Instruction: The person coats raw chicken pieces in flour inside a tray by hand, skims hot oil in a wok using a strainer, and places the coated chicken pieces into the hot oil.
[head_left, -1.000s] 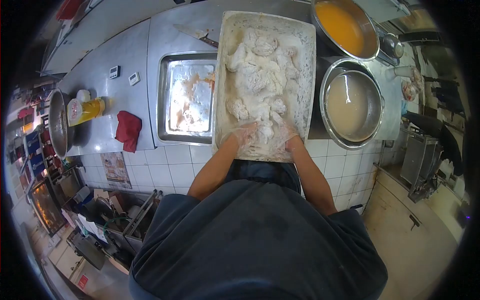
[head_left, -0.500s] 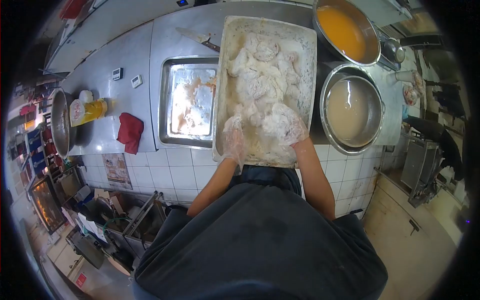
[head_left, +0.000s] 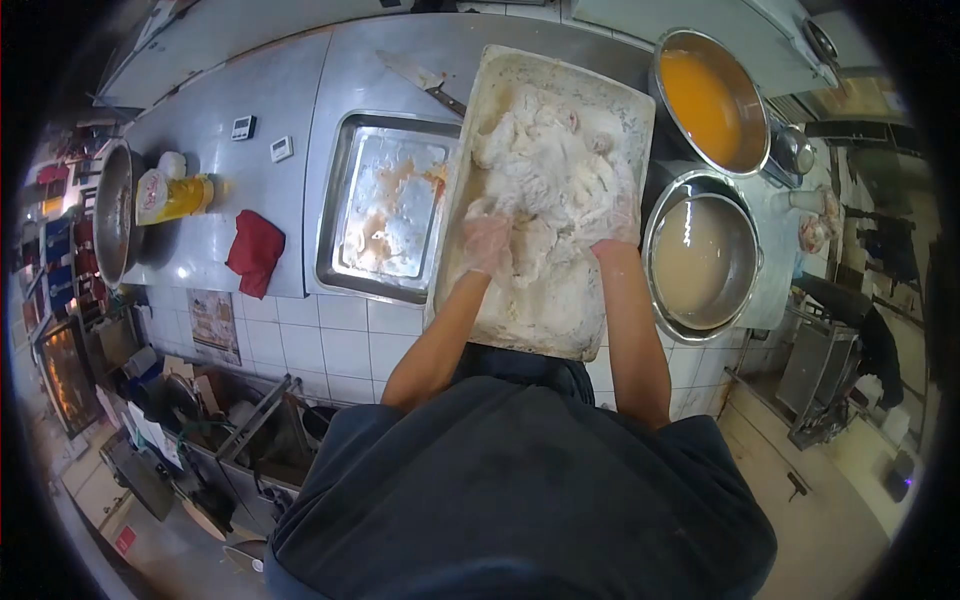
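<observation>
A deep pale tub (head_left: 545, 335) holds white flour and several flour-coated pieces (head_left: 545, 165) heaped in its middle and far part. Inside it, at the left wall, my left hand (head_left: 488, 240) in a clear plastic glove touches the near left of the heap. Along the right side, my right hand (head_left: 612, 222), also gloved and dusted with flour, lies against the coated pieces. Flour and the gloves hide the fingers of both hands, so their grip is unclear.
Left of the tub are a metal tray (head_left: 335, 215), a knife (head_left: 425, 82), a red cloth (head_left: 256, 253), two timers and a yellow bag (head_left: 175, 198). On the right stand bowls of orange liquid (head_left: 700, 100) and cloudy liquid (head_left: 692, 255).
Both hands have moved farther into the tub from its near end. The coated pieces are bunched closer together. The tub now appears tilted, and the view has shifted slightly.
</observation>
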